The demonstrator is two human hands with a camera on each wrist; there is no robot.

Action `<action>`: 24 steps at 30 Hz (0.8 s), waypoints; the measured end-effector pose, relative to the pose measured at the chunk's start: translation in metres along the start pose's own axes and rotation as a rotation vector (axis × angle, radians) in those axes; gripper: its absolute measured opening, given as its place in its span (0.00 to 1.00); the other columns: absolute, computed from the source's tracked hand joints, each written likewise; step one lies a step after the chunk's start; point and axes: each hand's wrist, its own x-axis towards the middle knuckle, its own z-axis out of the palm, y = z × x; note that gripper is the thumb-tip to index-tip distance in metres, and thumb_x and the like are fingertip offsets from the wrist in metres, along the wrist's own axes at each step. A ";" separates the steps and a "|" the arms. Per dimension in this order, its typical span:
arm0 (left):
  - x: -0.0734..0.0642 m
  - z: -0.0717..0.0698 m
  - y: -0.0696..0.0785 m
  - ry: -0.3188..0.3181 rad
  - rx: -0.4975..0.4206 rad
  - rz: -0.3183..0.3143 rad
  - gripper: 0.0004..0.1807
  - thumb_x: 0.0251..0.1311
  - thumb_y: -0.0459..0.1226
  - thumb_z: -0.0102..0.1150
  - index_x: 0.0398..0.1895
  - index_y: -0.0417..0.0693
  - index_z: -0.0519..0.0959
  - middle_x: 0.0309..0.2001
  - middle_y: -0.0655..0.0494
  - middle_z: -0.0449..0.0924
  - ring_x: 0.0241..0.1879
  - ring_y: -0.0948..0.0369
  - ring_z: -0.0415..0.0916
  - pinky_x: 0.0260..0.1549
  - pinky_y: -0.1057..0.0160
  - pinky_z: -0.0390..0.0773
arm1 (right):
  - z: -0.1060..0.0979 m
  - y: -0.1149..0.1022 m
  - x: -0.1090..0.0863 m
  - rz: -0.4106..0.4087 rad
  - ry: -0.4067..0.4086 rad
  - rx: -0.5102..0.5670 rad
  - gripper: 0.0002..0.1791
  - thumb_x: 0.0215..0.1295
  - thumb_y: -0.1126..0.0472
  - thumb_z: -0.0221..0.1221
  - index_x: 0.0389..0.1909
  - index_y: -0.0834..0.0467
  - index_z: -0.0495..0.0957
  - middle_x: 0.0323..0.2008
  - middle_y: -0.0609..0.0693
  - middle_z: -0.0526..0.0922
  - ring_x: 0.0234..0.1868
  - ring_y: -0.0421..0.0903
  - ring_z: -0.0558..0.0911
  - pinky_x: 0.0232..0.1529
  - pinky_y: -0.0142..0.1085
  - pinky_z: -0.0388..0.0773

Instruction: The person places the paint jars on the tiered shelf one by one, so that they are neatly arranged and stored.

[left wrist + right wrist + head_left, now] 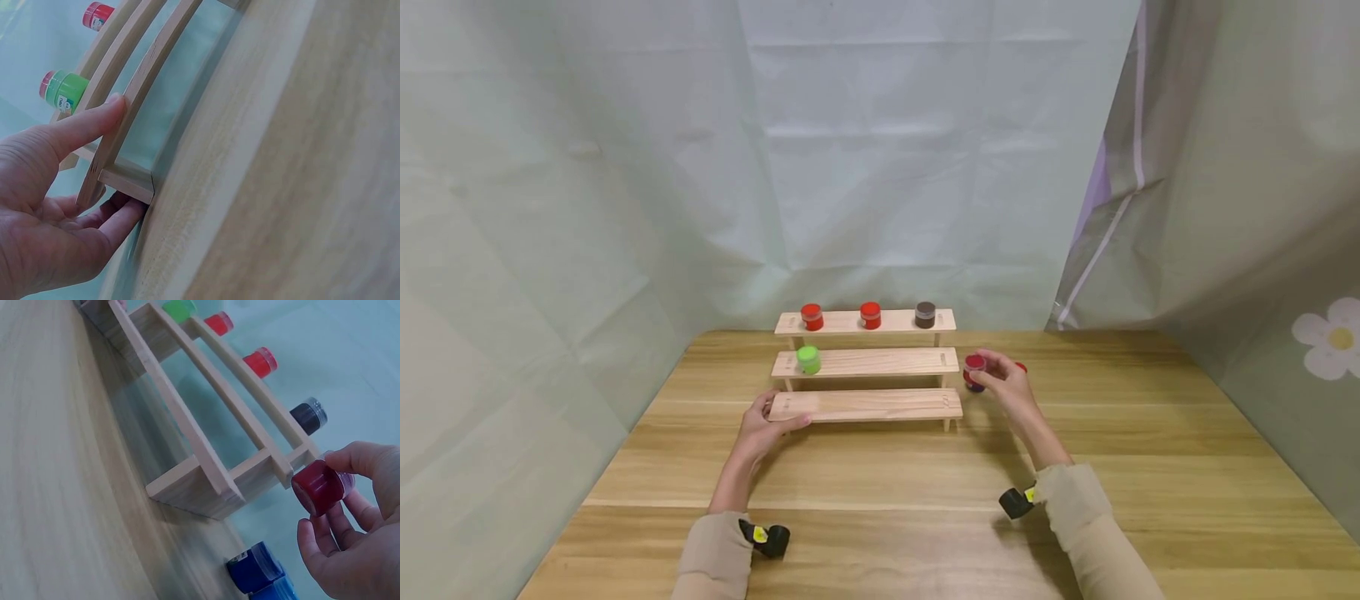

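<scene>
My right hand pinches a small dark red paint jar by its side, just right of a three-tier wooden rack. My left hand grips the left end of the rack's lowest tier. In the left wrist view, its thumb lies along the front edge and the fingers curl round the leg. Two red jars and a dark grey jar stand on the top tier. At the left end of the middle tier sits a light green jar.
Blue jars stand on the wooden table at the rack's right side, below the held jar. Another red jar shows partly behind my right hand. Pale cloth hangs behind and along both sides.
</scene>
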 end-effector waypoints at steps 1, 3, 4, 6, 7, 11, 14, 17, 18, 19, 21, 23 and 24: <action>0.000 0.000 0.000 0.000 0.001 0.000 0.55 0.52 0.37 0.71 0.76 0.36 0.46 0.74 0.31 0.48 0.71 0.41 0.53 0.71 0.44 0.57 | 0.001 -0.001 0.000 0.001 -0.001 -0.001 0.28 0.64 0.67 0.59 0.66 0.64 0.67 0.49 0.49 0.77 0.44 0.32 0.75 0.44 0.20 0.75; 0.000 0.000 0.000 -0.002 0.001 -0.002 0.55 0.52 0.37 0.71 0.76 0.36 0.45 0.74 0.31 0.48 0.71 0.41 0.53 0.71 0.44 0.57 | 0.002 -0.003 -0.001 -0.004 -0.002 -0.003 0.28 0.64 0.67 0.59 0.65 0.64 0.67 0.51 0.51 0.77 0.44 0.33 0.75 0.45 0.20 0.74; 0.000 0.000 0.000 -0.002 0.001 -0.004 0.55 0.52 0.37 0.71 0.76 0.36 0.45 0.74 0.31 0.48 0.71 0.41 0.53 0.72 0.44 0.57 | 0.002 -0.004 -0.001 -0.008 -0.005 -0.004 0.27 0.65 0.67 0.59 0.65 0.64 0.67 0.51 0.51 0.77 0.44 0.33 0.75 0.45 0.19 0.74; 0.001 0.000 -0.001 -0.002 0.005 -0.007 0.55 0.52 0.38 0.71 0.76 0.37 0.45 0.74 0.31 0.48 0.72 0.40 0.52 0.72 0.43 0.57 | 0.003 -0.007 -0.002 -0.015 -0.008 -0.002 0.27 0.65 0.67 0.58 0.65 0.64 0.67 0.51 0.52 0.77 0.44 0.32 0.75 0.45 0.19 0.74; 0.001 0.000 -0.001 -0.002 0.006 -0.009 0.55 0.52 0.38 0.71 0.76 0.37 0.45 0.74 0.31 0.47 0.72 0.40 0.52 0.72 0.43 0.56 | 0.004 -0.008 -0.002 -0.019 -0.008 0.001 0.27 0.65 0.67 0.58 0.65 0.65 0.67 0.51 0.52 0.77 0.44 0.32 0.75 0.45 0.19 0.74; 0.002 -0.001 -0.003 0.002 0.003 -0.012 0.55 0.51 0.39 0.72 0.76 0.37 0.46 0.74 0.32 0.47 0.72 0.41 0.52 0.72 0.44 0.56 | 0.006 -0.011 -0.001 -0.028 -0.014 0.002 0.26 0.66 0.67 0.58 0.65 0.65 0.67 0.51 0.53 0.77 0.43 0.31 0.75 0.44 0.19 0.74; 0.004 -0.001 -0.003 0.005 -0.001 -0.011 0.55 0.51 0.39 0.72 0.76 0.38 0.46 0.75 0.33 0.47 0.73 0.42 0.51 0.73 0.45 0.55 | 0.008 -0.013 0.000 -0.030 -0.021 -0.006 0.26 0.66 0.67 0.58 0.65 0.65 0.67 0.50 0.53 0.77 0.43 0.32 0.75 0.44 0.19 0.74; 0.005 -0.001 -0.004 0.004 0.001 -0.007 0.56 0.51 0.39 0.72 0.76 0.37 0.46 0.75 0.32 0.47 0.73 0.41 0.51 0.73 0.44 0.54 | 0.009 -0.014 0.000 -0.022 -0.025 -0.011 0.27 0.66 0.66 0.58 0.66 0.64 0.67 0.50 0.51 0.76 0.44 0.33 0.74 0.44 0.20 0.74; 0.005 -0.001 -0.004 0.004 0.001 -0.007 0.56 0.51 0.39 0.72 0.76 0.37 0.46 0.75 0.33 0.47 0.73 0.41 0.51 0.73 0.44 0.55 | 0.010 -0.014 0.000 -0.018 -0.026 -0.014 0.27 0.66 0.65 0.58 0.66 0.63 0.68 0.50 0.50 0.76 0.45 0.33 0.74 0.44 0.21 0.74; 0.005 -0.001 -0.004 0.004 0.002 -0.007 0.56 0.51 0.39 0.72 0.76 0.37 0.46 0.75 0.33 0.48 0.73 0.42 0.51 0.73 0.44 0.55 | 0.010 -0.015 0.000 -0.014 -0.029 -0.016 0.27 0.67 0.65 0.58 0.66 0.62 0.68 0.50 0.50 0.76 0.45 0.34 0.74 0.46 0.22 0.75; 0.005 -0.001 -0.004 0.003 0.005 -0.005 0.55 0.51 0.39 0.72 0.76 0.37 0.46 0.74 0.33 0.48 0.72 0.42 0.52 0.72 0.44 0.56 | 0.012 -0.015 0.000 -0.012 -0.035 -0.020 0.26 0.67 0.64 0.58 0.66 0.62 0.68 0.51 0.50 0.76 0.46 0.34 0.74 0.49 0.26 0.76; 0.004 -0.001 -0.004 0.002 0.006 -0.006 0.55 0.51 0.39 0.72 0.76 0.37 0.46 0.74 0.33 0.49 0.71 0.42 0.53 0.71 0.44 0.57 | 0.013 -0.016 0.000 -0.013 -0.036 -0.027 0.26 0.67 0.64 0.58 0.66 0.61 0.68 0.52 0.51 0.76 0.46 0.34 0.74 0.51 0.30 0.77; 0.004 -0.001 -0.004 0.001 0.009 -0.004 0.56 0.51 0.39 0.72 0.76 0.37 0.46 0.74 0.32 0.49 0.71 0.42 0.53 0.71 0.43 0.58 | 0.014 -0.017 0.000 -0.014 -0.036 -0.031 0.26 0.67 0.64 0.58 0.66 0.61 0.68 0.52 0.51 0.77 0.46 0.34 0.74 0.52 0.31 0.77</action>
